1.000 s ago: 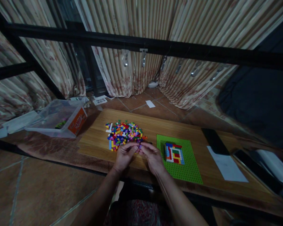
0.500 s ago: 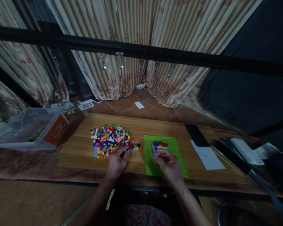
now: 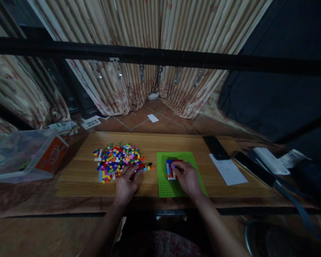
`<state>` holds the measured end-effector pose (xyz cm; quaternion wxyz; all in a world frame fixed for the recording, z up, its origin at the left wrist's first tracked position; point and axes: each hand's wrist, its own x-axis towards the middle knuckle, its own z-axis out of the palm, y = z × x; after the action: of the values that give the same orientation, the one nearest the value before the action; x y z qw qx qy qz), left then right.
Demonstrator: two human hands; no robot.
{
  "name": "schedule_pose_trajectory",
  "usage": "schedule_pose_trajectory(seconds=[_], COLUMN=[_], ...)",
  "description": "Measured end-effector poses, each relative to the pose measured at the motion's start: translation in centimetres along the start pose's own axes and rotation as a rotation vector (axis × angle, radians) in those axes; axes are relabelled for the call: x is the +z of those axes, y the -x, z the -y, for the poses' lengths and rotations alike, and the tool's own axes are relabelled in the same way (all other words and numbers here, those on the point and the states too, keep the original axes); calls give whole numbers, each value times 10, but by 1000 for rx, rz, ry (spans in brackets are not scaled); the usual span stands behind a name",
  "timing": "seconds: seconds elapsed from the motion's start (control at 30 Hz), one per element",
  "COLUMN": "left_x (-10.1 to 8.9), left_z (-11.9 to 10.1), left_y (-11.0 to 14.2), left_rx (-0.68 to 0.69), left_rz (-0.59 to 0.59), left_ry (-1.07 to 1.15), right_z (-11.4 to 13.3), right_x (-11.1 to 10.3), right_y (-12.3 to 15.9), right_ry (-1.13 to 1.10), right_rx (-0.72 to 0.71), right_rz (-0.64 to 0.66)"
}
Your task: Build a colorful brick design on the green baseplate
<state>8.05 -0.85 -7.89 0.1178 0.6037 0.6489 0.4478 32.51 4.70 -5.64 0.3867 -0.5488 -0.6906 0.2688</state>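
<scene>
A green studded baseplate point(image 3: 164, 189) lies on the wooden board. On it stands a low build of toy bricks point(image 3: 170, 174) in blue, red, white and other colours, partly covered by my right hand point(image 3: 187, 178). That hand is closed, with a small purple brick point(image 3: 173, 166) at its fingertips over the build. My left hand point(image 3: 126, 186) rests at the near right edge of a heap of loose toy bricks point(image 3: 117, 157). Its thumb and fingers are drawn together, and whatever they pinch is too small to name.
A clear plastic box point(image 3: 21, 175) with an orange label stands at the left. Right of the baseplate lie a black phone point(image 3: 216, 147), a white paper point(image 3: 228, 172) and another phone point(image 3: 254, 169). A white device point(image 3: 273, 160) lies farther right. A dark rail point(image 3: 149, 53) crosses before the curtains.
My right hand has moved toward the far side of the build with the purple brick, uncovering more of the build's near part. My left hand stays by the heap. The whole view has shifted slightly.
</scene>
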Motion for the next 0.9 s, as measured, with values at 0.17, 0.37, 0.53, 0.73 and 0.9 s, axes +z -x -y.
schedule_pose_trajectory(seconds=[0.17,0.37,0.53,0.73,0.9], left_x=[0,1,2,1,0], left_z=[0,1,0,-2,-7], left_y=[0,0,0,1,0], left_rx=[4,4,7,-9,-11], left_rz=[10,-2,-8,5,-8], left_ry=[-37,-36,-35,-40,-34], right_z=[-8,-15,-6,-2,-6], right_x=[1,-1,0,3,1], right_y=[-3,-4,-6,-5,-4], right_ry=[26,-16,35,61,18], right_rx=[-5,23,5,-28,28], right_rz=[-60,-25,-23,-55,-153])
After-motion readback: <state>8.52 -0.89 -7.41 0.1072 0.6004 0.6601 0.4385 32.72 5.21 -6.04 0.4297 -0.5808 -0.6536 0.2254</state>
